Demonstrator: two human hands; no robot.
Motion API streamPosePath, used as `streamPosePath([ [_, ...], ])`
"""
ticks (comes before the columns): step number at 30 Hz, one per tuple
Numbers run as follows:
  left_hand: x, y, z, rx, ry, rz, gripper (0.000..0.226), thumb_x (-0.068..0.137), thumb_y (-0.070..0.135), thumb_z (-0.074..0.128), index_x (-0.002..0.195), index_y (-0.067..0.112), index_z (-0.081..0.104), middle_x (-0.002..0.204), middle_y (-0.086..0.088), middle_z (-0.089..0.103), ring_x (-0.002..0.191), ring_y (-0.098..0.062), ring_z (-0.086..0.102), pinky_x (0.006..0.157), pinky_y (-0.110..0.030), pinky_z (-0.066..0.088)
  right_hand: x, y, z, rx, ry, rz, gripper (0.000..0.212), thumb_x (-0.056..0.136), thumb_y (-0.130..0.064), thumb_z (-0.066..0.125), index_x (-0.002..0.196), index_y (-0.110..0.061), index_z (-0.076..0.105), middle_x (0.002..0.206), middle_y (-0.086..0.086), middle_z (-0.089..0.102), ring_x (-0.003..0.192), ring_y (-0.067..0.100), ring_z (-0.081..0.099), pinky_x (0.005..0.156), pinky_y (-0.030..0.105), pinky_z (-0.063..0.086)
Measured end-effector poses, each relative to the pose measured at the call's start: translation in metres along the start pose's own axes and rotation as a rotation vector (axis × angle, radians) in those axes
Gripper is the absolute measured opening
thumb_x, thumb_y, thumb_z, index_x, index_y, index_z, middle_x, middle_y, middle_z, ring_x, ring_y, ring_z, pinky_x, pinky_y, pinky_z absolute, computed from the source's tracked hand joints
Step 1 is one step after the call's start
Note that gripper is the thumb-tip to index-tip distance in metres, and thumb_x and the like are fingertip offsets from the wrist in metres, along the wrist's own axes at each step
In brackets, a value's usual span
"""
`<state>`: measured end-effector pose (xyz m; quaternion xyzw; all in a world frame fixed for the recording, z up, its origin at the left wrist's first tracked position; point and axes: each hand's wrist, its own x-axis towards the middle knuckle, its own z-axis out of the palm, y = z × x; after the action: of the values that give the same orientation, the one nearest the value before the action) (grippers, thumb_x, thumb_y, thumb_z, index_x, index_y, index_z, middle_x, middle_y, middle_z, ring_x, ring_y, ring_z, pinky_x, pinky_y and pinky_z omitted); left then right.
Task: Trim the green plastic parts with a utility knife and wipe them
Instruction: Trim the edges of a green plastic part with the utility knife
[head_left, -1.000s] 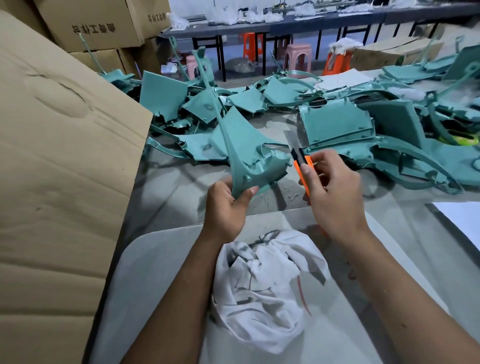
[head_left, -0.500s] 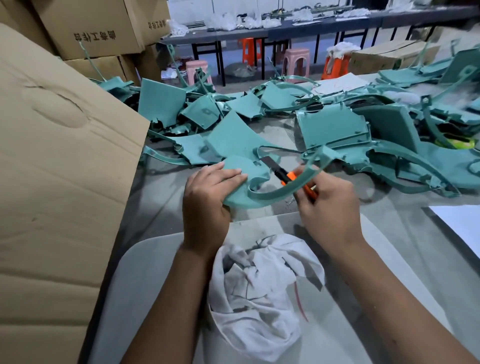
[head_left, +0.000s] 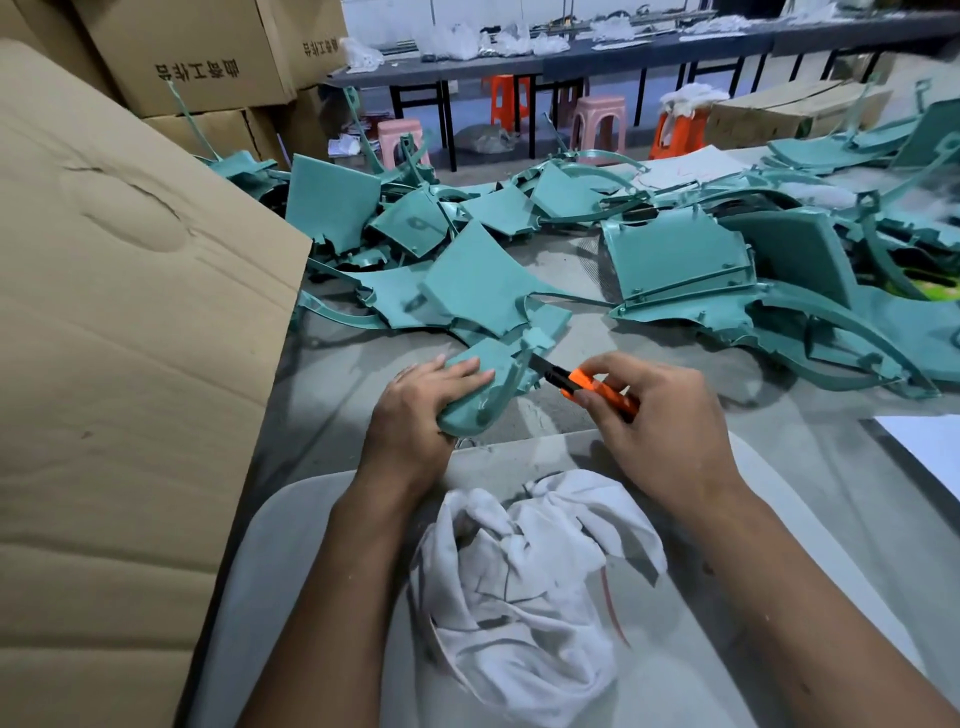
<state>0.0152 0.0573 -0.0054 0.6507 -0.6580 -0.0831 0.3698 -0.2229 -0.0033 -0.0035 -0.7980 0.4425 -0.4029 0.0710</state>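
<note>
Brown printed cardboard boxes (head_left: 197, 57) stack far left. A long dark metal-legged bench (head_left: 519, 65) spans the far side, with orange (head_left: 506, 101) and pink plastic stools (head_left: 597, 122) beneath.

Big cardboard flap (head_left: 130, 364) filling the left side. Stacked printed cartons (head_left: 197, 57) behind it. Across the aisle, pink stools (head_left: 597, 124) and orange stools (head_left: 506, 101) under a long dark bench (head_left: 467, 70). White sheet (head_left: 930, 447) at the right edge.

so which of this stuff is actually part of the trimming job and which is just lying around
In use: green part held by left hand; utility knife in right hand; white rag; pile of green parts.
Lying about: cardboard boxes; plastic stools; white sheet.
</note>
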Motion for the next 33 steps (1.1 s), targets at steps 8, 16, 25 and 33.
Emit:
streamPosePath([
  [8,0.002,-0.004,0.007,0.038,0.052,-0.045,0.041,0.090,0.015,0.063,0.128,0.029,0.071,0.137,0.006,0.064,0.138,-0.022,0.050,0.112,-0.047,0.040,-0.001,-0.005,-0.003,-0.063,0.026,-0.030,0.010,0.090,-0.031,0.078,0.100,-0.030,0.075,0.074,-0.016,0.067,0.063,0.012,0.057,0.057,0.028,0.046],
  [16,0.005,-0.006,0.010,0.155,0.106,-0.074,0.047,0.086,0.009,0.073,0.127,0.030,0.071,0.136,0.008,0.065,0.133,-0.022,0.052,0.111,-0.039,0.033,-0.002,-0.005,0.003,-0.044,0.012,0.025,0.012,0.090,-0.032,0.078,0.102,-0.033,0.076,0.074,-0.015,0.070,0.063,0.009,0.059,0.057,0.026,0.049],
  [25,0.004,-0.006,0.012,0.135,0.100,-0.089,0.044,0.085,0.010,0.067,0.124,0.030,0.073,0.136,0.007,0.065,0.134,-0.023,0.051,0.113,-0.043,0.032,0.001,-0.003,0.005,0.032,0.038,0.050,0.014,0.090,-0.030,0.079,0.103,-0.032,0.078,0.076,-0.013,0.071,0.065,0.012,0.061,0.063,0.036,0.056],
  [33,0.003,-0.005,0.012,0.117,0.094,-0.107,0.045,0.084,0.010,0.073,0.126,0.027,0.072,0.136,0.005,0.065,0.134,-0.024,0.051,0.113,-0.037,0.033,-0.003,-0.006,0.003,0.091,0.019,0.040,0.018,0.091,-0.030,0.077,0.108,-0.031,0.081,0.085,-0.014,0.077,0.068,0.008,0.067,0.063,0.037,0.059],
])
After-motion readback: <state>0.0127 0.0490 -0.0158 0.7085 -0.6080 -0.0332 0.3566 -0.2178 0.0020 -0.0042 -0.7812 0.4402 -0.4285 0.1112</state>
